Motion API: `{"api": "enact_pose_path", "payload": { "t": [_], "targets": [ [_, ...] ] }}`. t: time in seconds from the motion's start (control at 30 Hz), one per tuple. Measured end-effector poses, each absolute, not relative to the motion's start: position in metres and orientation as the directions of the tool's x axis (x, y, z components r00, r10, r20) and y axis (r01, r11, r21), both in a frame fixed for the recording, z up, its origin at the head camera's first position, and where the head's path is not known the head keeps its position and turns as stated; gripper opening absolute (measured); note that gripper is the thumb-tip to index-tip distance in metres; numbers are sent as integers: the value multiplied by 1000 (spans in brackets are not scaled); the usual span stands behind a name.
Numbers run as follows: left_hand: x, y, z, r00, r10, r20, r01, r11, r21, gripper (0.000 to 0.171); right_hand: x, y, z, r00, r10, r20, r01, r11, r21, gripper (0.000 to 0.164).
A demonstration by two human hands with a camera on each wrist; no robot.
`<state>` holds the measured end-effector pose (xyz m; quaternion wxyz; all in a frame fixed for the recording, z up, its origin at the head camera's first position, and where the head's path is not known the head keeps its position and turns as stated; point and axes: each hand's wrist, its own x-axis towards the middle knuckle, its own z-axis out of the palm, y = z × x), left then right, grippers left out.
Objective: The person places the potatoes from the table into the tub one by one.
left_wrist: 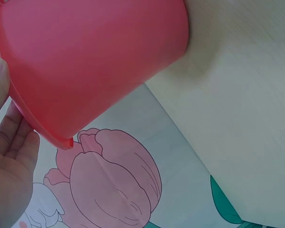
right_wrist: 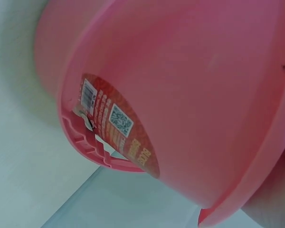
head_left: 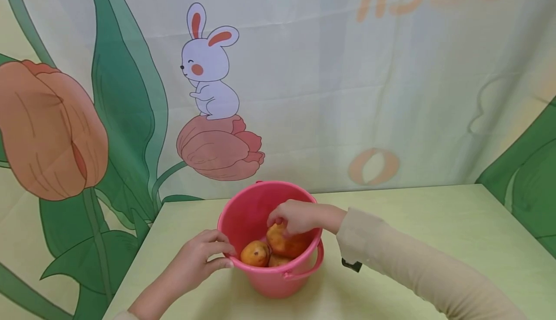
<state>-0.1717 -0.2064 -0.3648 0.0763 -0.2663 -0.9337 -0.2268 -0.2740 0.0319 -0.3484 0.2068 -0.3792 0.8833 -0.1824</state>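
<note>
A pink plastic bucket [head_left: 278, 281] stands on the table with several yellow-orange mangoes inside. My left hand [head_left: 195, 257] holds the bucket's left rim, thumb outside and fingers over the edge; the left wrist view shows that hand [left_wrist: 12, 166] at the rim too. Reaching in over the right side, my right hand [head_left: 297, 216] grips a mango [head_left: 282, 243] from above. Beside it lie a mango [head_left: 255, 254] with a dark spot and another mango [head_left: 278, 260], partly hidden by the front rim. In the right wrist view the bucket wall [right_wrist: 204, 95] hides most of the right hand.
The bucket's pink handle [head_left: 308, 271] hangs down on the right front side. A red label [right_wrist: 118, 123] with a barcode is stuck to the outer wall. Behind the pale table [head_left: 412, 223] hangs a curtain [head_left: 304, 93] printed with a rabbit and tulips.
</note>
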Motion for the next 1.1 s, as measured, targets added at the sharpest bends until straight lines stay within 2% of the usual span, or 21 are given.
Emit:
{"api": "enact_pose_path", "payload": {
  "t": [0.6, 1.1],
  "targets": [
    [-171, -205, -363, -852, 465, 239, 523, 762, 381, 17, -273, 40, -341, -624, -750, -217, -603, 639, -478, 37],
    [-172, -205, -365, -861, 448, 240, 508, 770, 386, 18, -275, 51, -335, -666, -714, -215, -558, 669, -491, 38]
  ]
}}
